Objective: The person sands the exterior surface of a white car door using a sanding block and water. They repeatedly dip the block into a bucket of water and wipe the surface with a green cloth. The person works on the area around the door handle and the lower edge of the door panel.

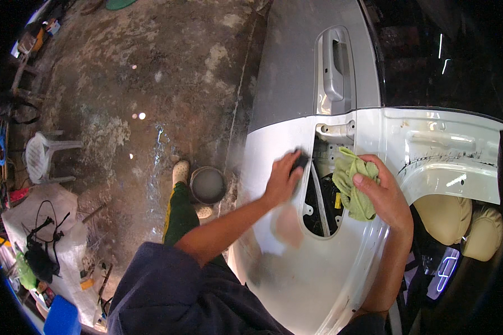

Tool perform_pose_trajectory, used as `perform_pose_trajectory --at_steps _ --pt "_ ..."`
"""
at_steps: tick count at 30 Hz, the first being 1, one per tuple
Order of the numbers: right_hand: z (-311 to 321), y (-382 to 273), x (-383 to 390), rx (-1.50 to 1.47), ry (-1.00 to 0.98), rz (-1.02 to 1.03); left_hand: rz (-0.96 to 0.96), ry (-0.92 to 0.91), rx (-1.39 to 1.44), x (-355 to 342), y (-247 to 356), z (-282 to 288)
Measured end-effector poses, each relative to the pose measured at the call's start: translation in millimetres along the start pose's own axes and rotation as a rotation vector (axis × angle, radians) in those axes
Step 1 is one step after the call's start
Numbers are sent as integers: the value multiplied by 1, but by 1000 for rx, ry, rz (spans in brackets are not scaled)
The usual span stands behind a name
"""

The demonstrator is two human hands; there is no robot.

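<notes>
My left hand [282, 178] presses a small dark sanding block [300, 161] flat against the white car body panel [296, 262], just left of the dark tail-light opening [321, 204]. My right hand [383, 195] is closed on a crumpled green cloth [353, 181] and rests at the right edge of that opening. Behind the panel lies the grey car door with its handle [333, 67].
A round metal bucket [208, 185] stands on the wet concrete floor by my foot [180, 172]. A white plastic chair [42, 156] and a cluttered white sack [50, 234] are at the left. Beige car seats [458, 220] show at the right.
</notes>
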State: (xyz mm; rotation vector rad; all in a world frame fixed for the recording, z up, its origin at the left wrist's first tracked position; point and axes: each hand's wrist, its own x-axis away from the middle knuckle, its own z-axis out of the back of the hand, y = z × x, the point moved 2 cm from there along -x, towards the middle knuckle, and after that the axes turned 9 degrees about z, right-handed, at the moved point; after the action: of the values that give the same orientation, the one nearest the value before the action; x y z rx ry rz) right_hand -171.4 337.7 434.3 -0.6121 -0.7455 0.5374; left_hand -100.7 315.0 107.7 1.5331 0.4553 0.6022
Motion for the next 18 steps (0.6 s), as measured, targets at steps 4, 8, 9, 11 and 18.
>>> perform_pose_trajectory --at_steps 4,8,9,11,18 --pt "-2 -4 0 13 -13 -14 126 -100 61 99 4 0" --pt "-1 -5 -1 30 -19 -8 55 16 60 11 3 0" --pt "-1 -5 -1 24 -16 3 54 24 66 -20 9 5" --pt "-3 -6 -1 10 -13 -1 71 2 76 -31 8 9" --pt "0 -2 0 10 -6 -13 49 -48 53 60 3 0"
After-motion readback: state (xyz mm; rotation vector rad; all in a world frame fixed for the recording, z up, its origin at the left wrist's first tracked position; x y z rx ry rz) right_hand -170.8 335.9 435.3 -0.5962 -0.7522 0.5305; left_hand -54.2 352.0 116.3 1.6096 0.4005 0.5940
